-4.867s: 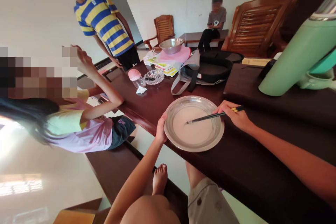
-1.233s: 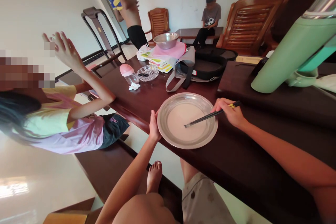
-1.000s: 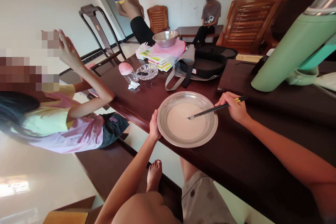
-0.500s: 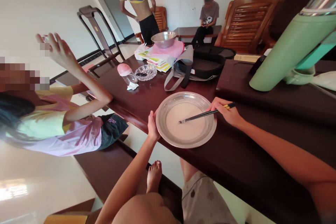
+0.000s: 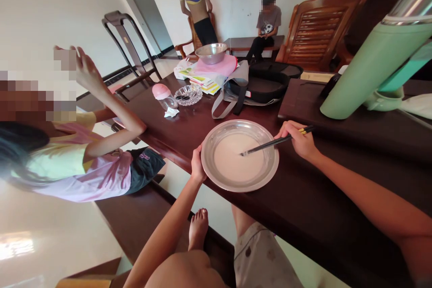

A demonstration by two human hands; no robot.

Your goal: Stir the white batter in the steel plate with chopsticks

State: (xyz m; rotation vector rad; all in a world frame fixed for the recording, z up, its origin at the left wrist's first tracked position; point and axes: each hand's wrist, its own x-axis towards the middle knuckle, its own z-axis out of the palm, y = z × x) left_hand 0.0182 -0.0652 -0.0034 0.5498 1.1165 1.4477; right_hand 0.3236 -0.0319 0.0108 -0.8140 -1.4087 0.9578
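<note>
On the dark table (image 5: 189, 123), metal bowl (image 5: 240, 186): upright near the edge, between both hands.
Pale liquid (image 5: 232, 164): pooled in the bowl, below the rim; seemingly smooth, thickness impossible to tell.
Chopsticks (image 5: 265, 145): slanted in over the right rim, tips close together at the liquid, pale-smeared; probably a sign of stirring under way.
Bowl wall (image 5: 209, 144): cloudy above the liquid, likely another trace of stirring.
Right hand (image 5: 302, 141): fingers closed together on the chopsticks, just outside the rim.
Left hand (image 5: 198, 165): clamped on the left rim, likely for steadiness; fingertips partly hidden, spacing unclear.
Pink-capped bottle (image 5: 162, 92): beyond the bowl, beside a glass dish (image 5: 199, 98).
</note>
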